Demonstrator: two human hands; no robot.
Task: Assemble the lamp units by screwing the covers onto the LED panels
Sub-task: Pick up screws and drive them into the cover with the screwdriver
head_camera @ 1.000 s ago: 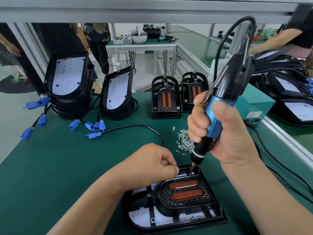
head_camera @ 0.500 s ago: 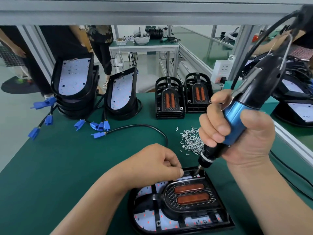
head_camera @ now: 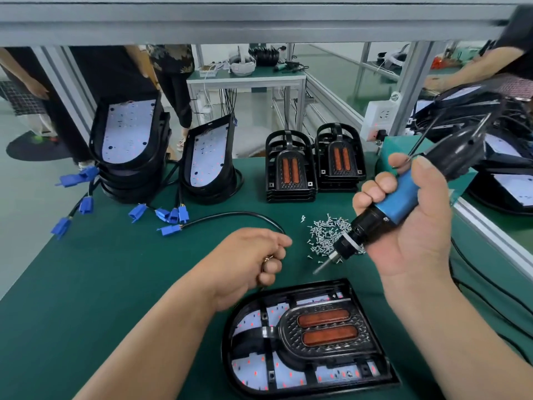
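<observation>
A lamp unit lies flat near the table's front edge: a black cover [head_camera: 323, 330] with two orange lenses sits on a white LED panel [head_camera: 251, 368]. My right hand [head_camera: 415, 226] grips a blue and black electric screwdriver [head_camera: 395, 203], held tilted above the table with its bit pointing down-left, clear of the lamp. My left hand [head_camera: 248, 261] hovers just behind the lamp's far left corner, fingers curled around small shiny screws. A pile of loose screws [head_camera: 326, 235] lies between both hands.
Two stacks of spare covers [head_camera: 288, 168] stand at the back centre. Stacks of LED panels [head_camera: 127, 140] with blue connectors [head_camera: 173, 215] and black cables lean at the back left. A teal power box [head_camera: 398, 145] and an aluminium rail [head_camera: 496, 235] border the right. People stand beyond.
The screwdriver has lifted off the lamp's far corner and swung up to the right. My left hand has drawn back from that corner and risen off the lamp.
</observation>
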